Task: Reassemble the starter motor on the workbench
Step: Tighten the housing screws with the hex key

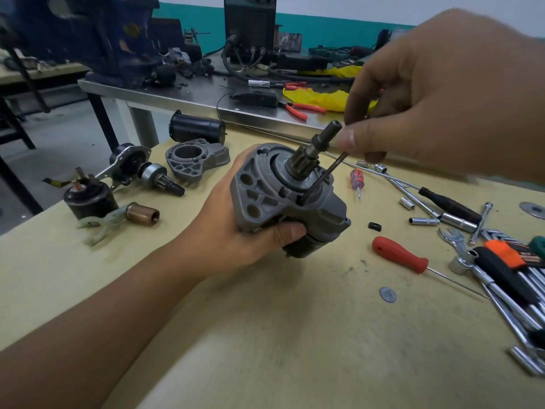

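grey starter motor (283,193), pinion shaft up, gripped by left hand (236,240); right hand (442,93) fingers pinch a dark bolt (323,178) entering its housing. bare table (265,335) in front.

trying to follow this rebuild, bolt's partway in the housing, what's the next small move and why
Probably keep sliding the bolt straight down its hole. The right hand pinches its top end, its lower tip sits at a hole in the housing, and most of its length still stands out, tilted. The left hand holds the housing off the bench, so easing the tilt may help it pass.
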The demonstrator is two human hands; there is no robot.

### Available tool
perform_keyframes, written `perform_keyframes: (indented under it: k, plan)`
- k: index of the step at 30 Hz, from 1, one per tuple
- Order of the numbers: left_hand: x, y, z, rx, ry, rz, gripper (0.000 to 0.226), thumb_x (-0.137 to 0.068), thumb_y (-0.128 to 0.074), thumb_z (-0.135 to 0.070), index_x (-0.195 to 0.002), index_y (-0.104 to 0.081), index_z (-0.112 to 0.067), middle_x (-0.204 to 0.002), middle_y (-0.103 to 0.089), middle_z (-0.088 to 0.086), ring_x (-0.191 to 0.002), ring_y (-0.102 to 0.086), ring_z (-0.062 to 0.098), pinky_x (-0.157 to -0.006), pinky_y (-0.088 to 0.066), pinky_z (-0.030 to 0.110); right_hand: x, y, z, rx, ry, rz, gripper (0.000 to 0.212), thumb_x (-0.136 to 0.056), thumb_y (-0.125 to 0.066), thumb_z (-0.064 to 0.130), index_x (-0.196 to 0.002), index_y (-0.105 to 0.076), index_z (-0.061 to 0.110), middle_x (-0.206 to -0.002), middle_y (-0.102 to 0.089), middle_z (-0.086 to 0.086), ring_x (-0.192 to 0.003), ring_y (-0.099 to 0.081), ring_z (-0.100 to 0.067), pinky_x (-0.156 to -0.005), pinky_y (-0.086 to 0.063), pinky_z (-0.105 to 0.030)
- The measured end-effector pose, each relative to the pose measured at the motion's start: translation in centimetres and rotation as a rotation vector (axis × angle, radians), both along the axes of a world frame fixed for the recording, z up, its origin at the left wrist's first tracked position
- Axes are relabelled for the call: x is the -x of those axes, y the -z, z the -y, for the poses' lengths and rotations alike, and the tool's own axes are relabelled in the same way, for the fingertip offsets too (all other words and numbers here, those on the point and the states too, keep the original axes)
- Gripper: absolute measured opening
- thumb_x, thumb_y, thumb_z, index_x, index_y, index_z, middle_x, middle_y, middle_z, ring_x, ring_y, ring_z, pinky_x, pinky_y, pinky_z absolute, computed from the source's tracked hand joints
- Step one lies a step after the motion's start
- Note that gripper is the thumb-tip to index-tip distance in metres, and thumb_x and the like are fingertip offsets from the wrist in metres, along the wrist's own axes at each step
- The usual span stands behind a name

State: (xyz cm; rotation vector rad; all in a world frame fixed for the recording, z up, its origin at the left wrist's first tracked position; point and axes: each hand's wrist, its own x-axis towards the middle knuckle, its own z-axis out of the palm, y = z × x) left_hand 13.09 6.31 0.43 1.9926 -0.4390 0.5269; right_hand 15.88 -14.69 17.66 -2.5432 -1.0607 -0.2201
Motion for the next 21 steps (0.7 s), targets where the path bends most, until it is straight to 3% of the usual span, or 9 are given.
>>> perform_keyframes:
  k: [1, 5, 10, 13, 15, 18, 21]
  plan:
    - [0.1, 0.0, 0.1, -0.004, 0.010, 0.023, 0.072, -0.083, -0.080, -0.025, -0.134, -0.050, 0.017, -0.135, -0.064, 0.012, -0.130, -0.061, 0.020, -0.109, -0.048, 0.032, -0.8, 1.0, 0.9, -0.027, -0.017, -0.017, 0.022, -0.074, -0.071, 0.050, -0.081, -0.065, 0.030, -0.057, -0.069, 0.021, -0.048, -0.063, 0.007, -0.054, -0.040, -0.020]
    - [-0.2, 0.3, 0.1, 0.033, -0.023, -0.013, 0.074, -0.084, -0.084, -0.023, -0.137, -0.049, 0.014, -0.136, -0.064, 0.013, -0.131, -0.061, 0.024, -0.110, -0.050, 0.039, -0.9, 2.2, 1.0, -0.261, -0.048, -0.125, 0.011, -0.086, -0.073, 0.028, -0.082, -0.066, 0.022, -0.060, -0.073, 0.004, -0.033, -0.059, -0.014, -0.034, -0.047, -0.025]
    - [-0.7, 0.4, 0.4, 0.076, -0.034, -0.005, 0.073, -0.083, -0.083, -0.028, -0.138, -0.052, 0.007, -0.136, -0.063, 0.014, -0.131, -0.060, 0.029, -0.109, -0.049, 0.050, -1.2, 5.4, 0.8, -0.499, -0.120, -0.174, 0.021, -0.100, -0.059, 0.025, -0.081, -0.065, 0.018, -0.059, -0.069, -0.004, -0.032, -0.055, -0.016, -0.034, -0.044, -0.025]
    - [-0.9, 0.7, 0.5, 0.078, -0.053, 0.020, 0.069, -0.083, -0.081, -0.030, -0.137, -0.056, 0.003, -0.136, -0.063, 0.014, -0.130, -0.060, 0.030, -0.108, -0.050, 0.051, -2.0, 6.6, 1.1, -0.728, -0.150, -0.469, 0.017, -0.101, -0.054, 0.024, -0.087, -0.063, 0.021, -0.062, -0.064, -0.011, -0.041, -0.047, -0.020, -0.040, -0.039, -0.031]
    - [-1.0, 0.7, 0.6, 0.081, -0.052, 0.028, 0.066, -0.082, -0.082, -0.030, -0.136, -0.058, -0.001, -0.136, -0.062, 0.015, -0.130, -0.060, 0.032, -0.107, -0.050, 0.053, -2.2, 7.0, 1.4, -0.783, -0.232, -0.633, 0.013, -0.095, -0.051, 0.021, -0.090, -0.063, 0.018, -0.068, -0.064, -0.013, -0.047, -0.051, -0.024, -0.046, -0.044, -0.035]
    - [-1.0, 0.7, 0.8, 0.081, -0.062, 0.050, 0.067, -0.081, -0.082, -0.033, -0.135, -0.059, -0.002, -0.135, -0.063, 0.015, -0.129, -0.062, 0.030, -0.106, -0.051, 0.053, -2.4, 7.8, 1.6, -0.758, -0.314, -0.618, 0.011, -0.095, -0.056, 0.019, -0.095, -0.060, 0.009, -0.072, -0.064, -0.013, -0.050, -0.058, -0.030, -0.051, -0.055, -0.040]
    - [-1.0, 0.7, 0.9, 0.058, -0.086, 0.083, 0.068, -0.080, -0.081, -0.036, -0.134, -0.060, 0.000, -0.133, -0.065, 0.013, -0.128, -0.062, 0.025, -0.106, -0.052, 0.048, -2.7, 8.7, 1.2, -0.831, -0.256, -0.476, 0.019, -0.090, -0.062, 0.021, -0.095, -0.060, 0.003, -0.078, -0.063, -0.023, -0.052, -0.058, -0.030, -0.051, -0.056, -0.042]
